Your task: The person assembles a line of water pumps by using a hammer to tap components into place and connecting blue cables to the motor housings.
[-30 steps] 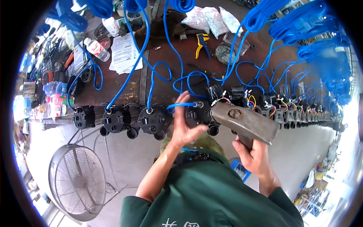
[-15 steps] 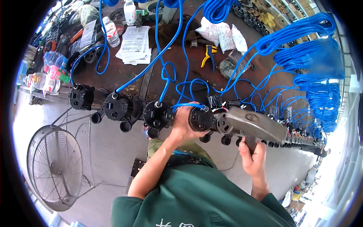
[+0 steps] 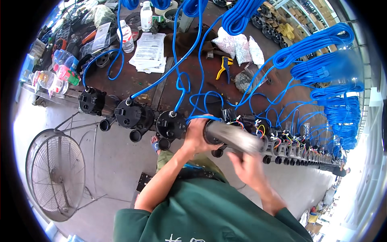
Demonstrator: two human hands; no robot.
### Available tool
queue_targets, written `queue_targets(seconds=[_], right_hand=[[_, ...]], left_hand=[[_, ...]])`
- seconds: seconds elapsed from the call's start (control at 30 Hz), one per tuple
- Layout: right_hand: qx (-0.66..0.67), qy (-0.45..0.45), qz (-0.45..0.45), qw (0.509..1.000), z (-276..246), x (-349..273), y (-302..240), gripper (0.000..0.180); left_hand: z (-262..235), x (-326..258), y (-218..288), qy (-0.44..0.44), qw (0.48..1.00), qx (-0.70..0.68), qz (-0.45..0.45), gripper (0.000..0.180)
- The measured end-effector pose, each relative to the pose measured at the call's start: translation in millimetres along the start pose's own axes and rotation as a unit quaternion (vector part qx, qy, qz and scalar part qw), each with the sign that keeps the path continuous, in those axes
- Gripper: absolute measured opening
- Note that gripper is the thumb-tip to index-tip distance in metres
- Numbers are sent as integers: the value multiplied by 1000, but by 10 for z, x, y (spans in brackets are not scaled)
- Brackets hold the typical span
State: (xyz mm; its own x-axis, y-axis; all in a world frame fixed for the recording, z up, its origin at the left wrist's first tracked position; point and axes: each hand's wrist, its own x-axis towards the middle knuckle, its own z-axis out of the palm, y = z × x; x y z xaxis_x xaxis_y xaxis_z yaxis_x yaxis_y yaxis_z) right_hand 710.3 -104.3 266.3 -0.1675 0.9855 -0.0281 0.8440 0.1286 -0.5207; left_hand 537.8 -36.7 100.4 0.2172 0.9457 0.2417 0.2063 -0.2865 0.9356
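A row of round black housings with end caps runs along the near edge of the bench, blue cables coming out of several. My left hand (image 3: 197, 136) is wrapped around the side of one black housing (image 3: 209, 138). Over that housing is the long grey-brown head of a mallet (image 3: 236, 138), smeared by motion, hiding most of the cap; whether it touches cannot be told. My right hand (image 3: 250, 170), also blurred, grips the mallet's handle from below. Just left of my left hand stands another capped housing (image 3: 171, 126).
Coils of blue cable (image 3: 314, 46) are piled at the right. Open housings with coloured wires (image 3: 278, 141) continue rightward. Yellow-and-blue pliers (image 3: 224, 68), papers (image 3: 148, 52), bags of small parts (image 3: 238, 46) and bottles (image 3: 127, 37) lie on the bench. A floor fan (image 3: 56, 175) stands at left.
The mallet has swung left and down over the housing in my left hand, and my right hand has moved left with it. My left hand keeps its hold.
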Motion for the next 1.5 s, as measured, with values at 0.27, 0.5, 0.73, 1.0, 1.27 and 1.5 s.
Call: queue_targets(seconds=[0.27, 0.5, 0.73, 1.0, 1.27, 1.5], right_hand=[[161, -44, 80, 983, -719, -9, -222, 22], [-65, 8, 98, 993, 93, -235, 376, 35], [152, -24, 70, 986, -559, -74, -219, 33], [40, -84, 90, 992, 0, 43, 6, 36], [277, 112, 127, 946, -384, -640, 281, 12], [268, 123, 190, 936, 404, -1141, 839, 19]], left_hand=[[-74, 8, 102, 27, 999, 12, -21, 88], [5, -22, 54, 13, 999, 29, -5, 92], [-66, -38, 136, 0, 999, 16, -31, 92], [-18, -27, 16, -5, 999, 24, -36, 100], [129, -728, -25, 16, 985, 101, -141, 98], [435, -663, -268, -140, 875, -97, -454, 46]])
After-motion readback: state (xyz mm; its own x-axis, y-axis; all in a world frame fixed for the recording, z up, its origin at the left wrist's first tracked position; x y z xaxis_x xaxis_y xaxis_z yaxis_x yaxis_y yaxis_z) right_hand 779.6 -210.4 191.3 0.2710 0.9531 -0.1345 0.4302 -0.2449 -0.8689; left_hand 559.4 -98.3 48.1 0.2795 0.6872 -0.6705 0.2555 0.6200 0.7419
